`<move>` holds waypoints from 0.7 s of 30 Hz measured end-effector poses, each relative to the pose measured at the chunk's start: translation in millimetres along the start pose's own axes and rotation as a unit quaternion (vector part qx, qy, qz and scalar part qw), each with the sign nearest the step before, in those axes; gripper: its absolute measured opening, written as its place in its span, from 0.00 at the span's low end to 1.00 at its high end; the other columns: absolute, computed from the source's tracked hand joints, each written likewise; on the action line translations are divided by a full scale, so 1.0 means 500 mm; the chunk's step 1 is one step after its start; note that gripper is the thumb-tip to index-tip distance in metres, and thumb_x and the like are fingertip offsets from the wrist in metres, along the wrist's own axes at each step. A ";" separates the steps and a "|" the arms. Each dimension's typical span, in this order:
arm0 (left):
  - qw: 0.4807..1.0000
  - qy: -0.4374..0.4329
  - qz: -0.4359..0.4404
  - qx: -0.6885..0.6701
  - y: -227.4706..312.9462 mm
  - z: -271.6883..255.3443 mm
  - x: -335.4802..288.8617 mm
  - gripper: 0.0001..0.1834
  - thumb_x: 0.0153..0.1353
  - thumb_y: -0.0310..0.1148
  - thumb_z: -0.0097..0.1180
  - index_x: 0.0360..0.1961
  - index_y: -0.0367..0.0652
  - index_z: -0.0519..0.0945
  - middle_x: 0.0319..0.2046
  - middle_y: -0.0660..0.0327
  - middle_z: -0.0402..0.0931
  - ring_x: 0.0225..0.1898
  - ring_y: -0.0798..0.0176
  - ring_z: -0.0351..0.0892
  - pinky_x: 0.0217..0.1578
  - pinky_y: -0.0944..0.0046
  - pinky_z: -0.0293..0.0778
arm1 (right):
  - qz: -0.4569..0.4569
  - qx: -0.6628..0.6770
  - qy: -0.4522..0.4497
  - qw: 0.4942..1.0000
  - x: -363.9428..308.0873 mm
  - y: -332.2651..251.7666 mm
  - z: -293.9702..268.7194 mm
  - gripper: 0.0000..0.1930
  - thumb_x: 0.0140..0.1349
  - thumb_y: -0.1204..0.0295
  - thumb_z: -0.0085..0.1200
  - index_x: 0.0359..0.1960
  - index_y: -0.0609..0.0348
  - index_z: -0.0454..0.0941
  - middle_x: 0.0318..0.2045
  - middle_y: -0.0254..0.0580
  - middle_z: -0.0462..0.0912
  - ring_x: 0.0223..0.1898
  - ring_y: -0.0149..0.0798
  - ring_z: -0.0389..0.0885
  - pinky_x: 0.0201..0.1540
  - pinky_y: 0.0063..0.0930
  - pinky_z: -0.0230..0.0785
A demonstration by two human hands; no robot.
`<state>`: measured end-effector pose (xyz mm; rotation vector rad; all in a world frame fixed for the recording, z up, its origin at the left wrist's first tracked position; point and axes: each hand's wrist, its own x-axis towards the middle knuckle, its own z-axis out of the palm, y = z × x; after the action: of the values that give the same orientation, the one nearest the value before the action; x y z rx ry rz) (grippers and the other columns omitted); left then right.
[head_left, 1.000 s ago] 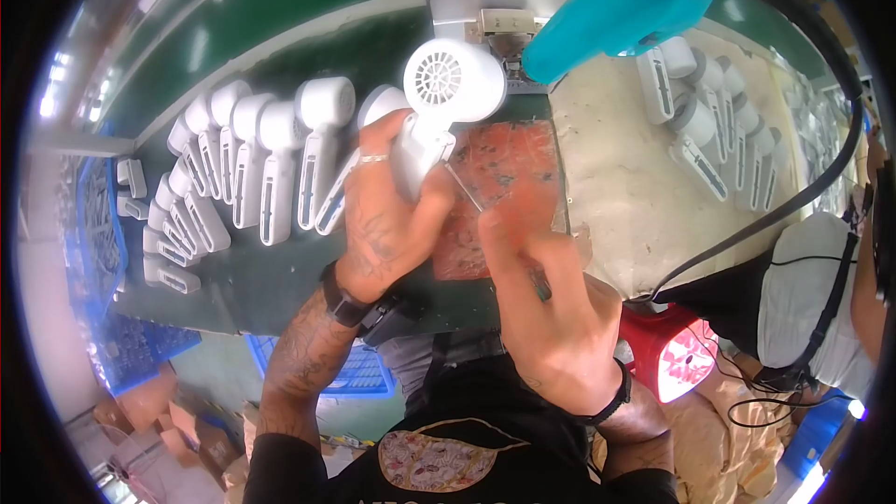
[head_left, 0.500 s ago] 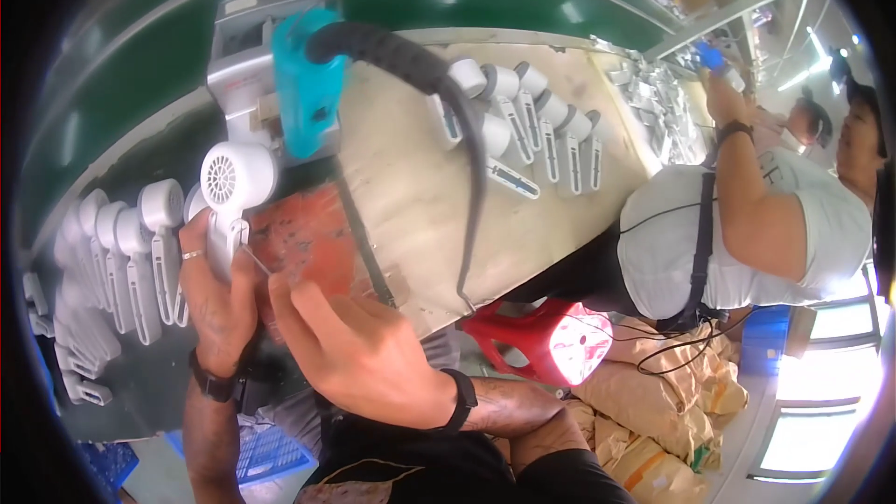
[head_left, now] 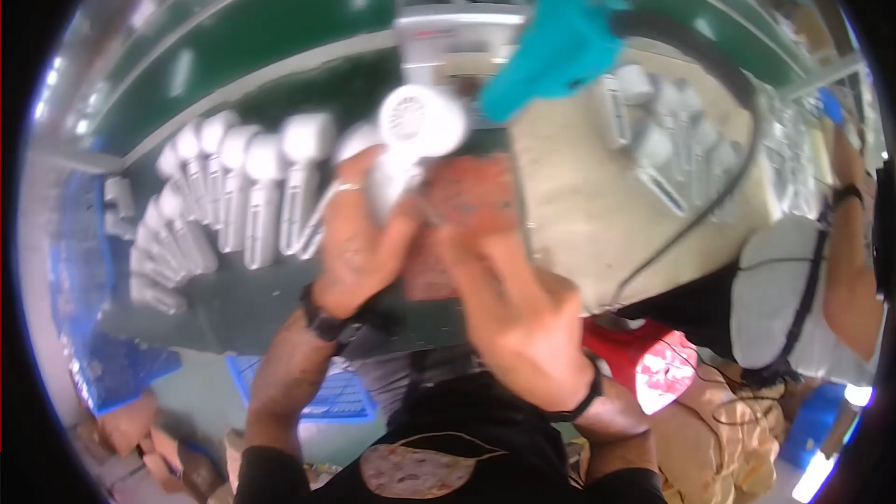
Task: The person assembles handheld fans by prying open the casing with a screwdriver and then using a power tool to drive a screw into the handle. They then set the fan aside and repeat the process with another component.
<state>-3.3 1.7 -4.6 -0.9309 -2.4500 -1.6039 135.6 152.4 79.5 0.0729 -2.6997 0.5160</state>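
Observation:
A white handheld fan (head_left: pixel 425 121) with a round slotted head is in my left hand (head_left: pixel 359 247), whose fingers wrap round its handle. Close by, my right hand (head_left: pixel 513 317) pinches a thin metal tool (head_left: pixel 432 212) against the fan's handle. Blur hides the tool's kind and exact contact. Under both hands lies a worn red mat (head_left: pixel 467 187). Several more white fans (head_left: pixel 266 163) lie in overlapping rows left of my left hand.
A grey machine (head_left: pixel 459 37) stands behind the mat, beside a teal piece (head_left: pixel 560 56) with a thick dark hose (head_left: pixel 700 37). More fans (head_left: pixel 653 149) rest on the beige board at right. Beyond sit a red stool (head_left: pixel 644 355) and a co-worker (head_left: pixel 784 299). A blue crate (head_left: pixel 345 401) is below.
My view has swung left, so the bench and hands appear farther right. Both hands keep hold of the fan and the thin tool, with little visible change between them.

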 end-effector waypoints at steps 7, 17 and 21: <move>0.998 -0.003 -0.056 -0.035 0.020 -0.012 -0.003 0.27 0.62 0.28 0.58 0.62 0.34 0.69 0.47 0.44 0.80 0.47 0.48 0.82 0.51 0.54 0.76 | 0.086 0.126 -0.007 0.988 -0.003 -0.007 0.017 0.18 0.60 0.86 0.56 0.52 0.61 0.81 0.44 0.45 0.81 0.32 0.47 0.85 0.27 0.36 0.77; 1.000 0.011 0.007 -0.008 0.013 -0.009 -0.001 0.28 0.63 0.27 0.57 0.64 0.33 0.67 0.47 0.45 0.80 0.47 0.50 0.81 0.52 0.54 0.75 | 0.114 0.172 -0.029 0.978 -0.005 -0.010 0.005 0.19 0.61 0.85 0.56 0.54 0.61 0.80 0.37 0.50 0.84 0.30 0.55 0.84 0.28 0.41 0.77; 1.000 0.019 0.003 -0.001 -0.002 -0.004 -0.004 0.28 0.63 0.27 0.57 0.64 0.32 0.67 0.47 0.45 0.79 0.47 0.51 0.81 0.52 0.54 0.75 | 0.118 0.157 -0.025 0.980 -0.013 -0.010 0.005 0.19 0.62 0.85 0.55 0.55 0.60 0.80 0.36 0.50 0.84 0.29 0.54 0.84 0.28 0.40 0.76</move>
<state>-2.9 -1.0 -5.3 -0.8979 -2.4192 -1.6066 141.3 146.9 76.7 -0.1531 -2.6647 1.0218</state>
